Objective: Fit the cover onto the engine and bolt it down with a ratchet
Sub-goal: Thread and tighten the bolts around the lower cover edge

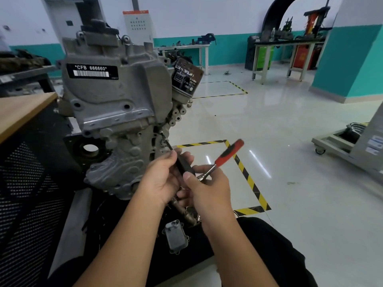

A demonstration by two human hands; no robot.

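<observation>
A grey engine (116, 112) stands upright ahead of me, its cast timing cover (116, 94) carrying a black label that reads CFB 666660. A ratchet (224, 157) with a red and black handle sticks out to the right. A long black extension bar (169, 146) runs from it up to a bolt (161, 132) on the engine's right side. My left hand (163, 179) pinches the black extension near its lower end. My right hand (207, 189) grips the ratchet head, thumb on top.
A black oil filter (185, 78) juts from the engine's upper right. A small metal oil cooler (176, 237) lies on the black mat by my knees. A wooden-topped bench (20, 112) stands at left. Yellow-black floor tape (246, 175) marks the white floor on the right.
</observation>
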